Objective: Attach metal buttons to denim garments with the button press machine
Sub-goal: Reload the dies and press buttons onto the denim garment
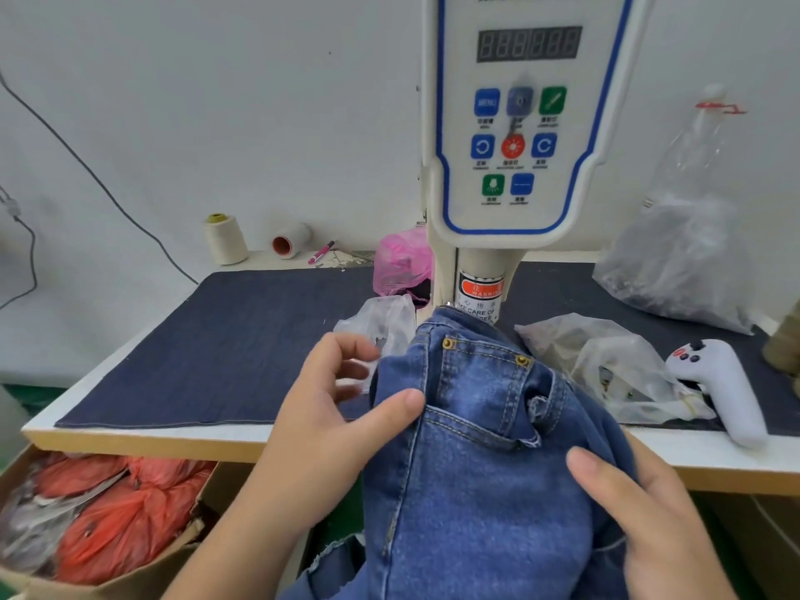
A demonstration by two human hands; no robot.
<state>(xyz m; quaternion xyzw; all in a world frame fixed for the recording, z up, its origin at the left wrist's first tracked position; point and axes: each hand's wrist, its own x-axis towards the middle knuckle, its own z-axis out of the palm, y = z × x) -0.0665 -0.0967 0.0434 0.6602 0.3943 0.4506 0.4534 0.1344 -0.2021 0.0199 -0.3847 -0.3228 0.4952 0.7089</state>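
Blue denim jeans [472, 461] lie bunched at the table's front edge, their waistband end pushed under the head of the white button press machine [515, 136]. Two brass rivets [448, 342] show on the pocket corner. My left hand [333, 422] grips the left fold of the jeans, thumb on top and fingers curled behind the cloth. My right hand [640, 508] holds the right side of the jeans, thumb pressed on the denim, fingers underneath. The machine's punch is hidden behind the denim.
A dark denim mat [216, 344] covers the table. Clear plastic bags [614, 365] lie right of the jeans, a white controller [727, 387] beside them, a large bag [684, 257] behind. A pink bag [402, 257] and thread cones [225, 238] stand at the back. A box of red bags [108, 517] sits below left.
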